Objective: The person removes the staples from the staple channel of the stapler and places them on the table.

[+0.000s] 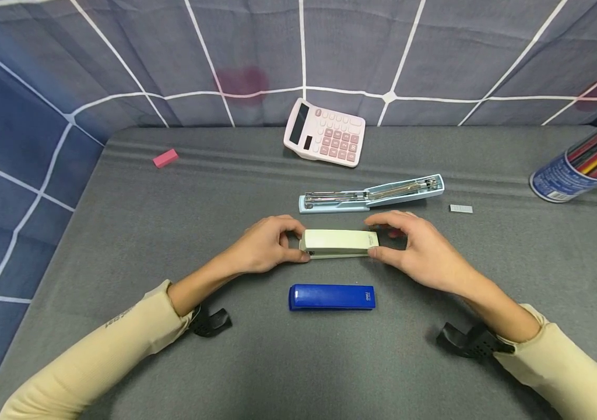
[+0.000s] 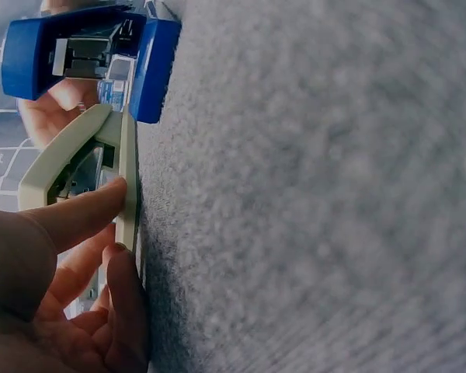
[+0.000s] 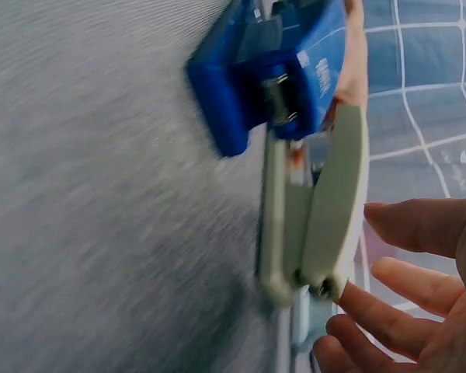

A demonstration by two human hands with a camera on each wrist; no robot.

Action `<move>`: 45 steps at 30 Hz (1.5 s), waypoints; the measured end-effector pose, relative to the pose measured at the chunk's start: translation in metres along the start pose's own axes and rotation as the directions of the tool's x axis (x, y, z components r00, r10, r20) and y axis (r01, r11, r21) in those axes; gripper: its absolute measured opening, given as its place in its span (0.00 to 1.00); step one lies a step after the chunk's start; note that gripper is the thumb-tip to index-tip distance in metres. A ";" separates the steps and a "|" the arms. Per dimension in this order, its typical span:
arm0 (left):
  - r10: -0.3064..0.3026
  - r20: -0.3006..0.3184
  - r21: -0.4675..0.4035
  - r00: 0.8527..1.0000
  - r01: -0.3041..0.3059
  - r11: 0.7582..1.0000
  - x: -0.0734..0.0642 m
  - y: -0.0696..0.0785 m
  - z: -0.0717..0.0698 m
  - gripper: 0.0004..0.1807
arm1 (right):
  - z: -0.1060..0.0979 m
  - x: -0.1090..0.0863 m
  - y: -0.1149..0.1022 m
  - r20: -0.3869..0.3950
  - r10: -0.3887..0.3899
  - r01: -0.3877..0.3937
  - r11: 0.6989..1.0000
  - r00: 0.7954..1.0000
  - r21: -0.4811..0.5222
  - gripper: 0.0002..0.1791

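A pale green stapler [image 1: 339,240] lies lengthwise between both hands. At its left end my left hand [image 1: 264,245] pinches the base, the thumb on the near side and the fingers behind; the left wrist view shows the thumb [image 2: 93,214] against the base. Around the right end, my right hand [image 1: 427,251] has its thumb and fingers spread loosely; in the right wrist view the fingertips are right by the stapler [image 3: 334,210]. A closed blue stapler [image 1: 332,297] lies nearer the body. Behind the green one, a light blue stapler [image 1: 406,189] lies folded wide open.
A pink calculator [image 1: 326,133] stands at the back by the grid-patterned curtain [image 1: 256,46]. The red eraser-like block [image 1: 165,158] is at the back left. A small strip of staples [image 1: 461,209] lies right of the light blue stapler. Far right, a blue can [image 1: 561,178] holds pencils.
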State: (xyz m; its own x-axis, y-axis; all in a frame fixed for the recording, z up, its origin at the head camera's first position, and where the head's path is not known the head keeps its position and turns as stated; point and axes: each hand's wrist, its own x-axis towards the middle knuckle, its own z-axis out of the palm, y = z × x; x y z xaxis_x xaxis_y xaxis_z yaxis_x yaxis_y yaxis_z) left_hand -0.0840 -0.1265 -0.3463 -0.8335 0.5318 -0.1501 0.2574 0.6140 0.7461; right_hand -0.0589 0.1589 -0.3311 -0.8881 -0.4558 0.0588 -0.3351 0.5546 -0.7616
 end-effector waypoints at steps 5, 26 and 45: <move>0.030 0.015 -0.014 0.999 -0.030 0.999 0.002 -0.004 -0.001 0.14 | 0.009 0.009 -0.017 0.015 -0.070 0.070 0.997 0.997 -0.029 0.19; 0.063 0.039 -0.059 0.997 -0.061 0.996 0.008 -0.008 -0.004 0.13 | 0.028 0.039 -0.033 0.066 -0.310 0.316 0.942 0.948 -0.112 0.13; 0.066 0.048 -0.088 0.997 -0.062 0.994 0.006 -0.008 -0.004 0.15 | -0.011 0.018 -0.025 0.009 -0.631 0.606 0.741 0.776 -0.288 0.17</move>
State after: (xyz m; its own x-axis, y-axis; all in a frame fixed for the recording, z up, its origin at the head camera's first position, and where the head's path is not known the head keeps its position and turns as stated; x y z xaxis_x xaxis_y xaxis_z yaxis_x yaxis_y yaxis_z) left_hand -0.0932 -0.1306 -0.3508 -0.7904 0.5984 -0.1310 0.2645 0.5262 0.8081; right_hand -0.0699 0.1446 -0.3035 -0.4749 -0.7101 0.5199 -0.8773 0.3356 -0.3430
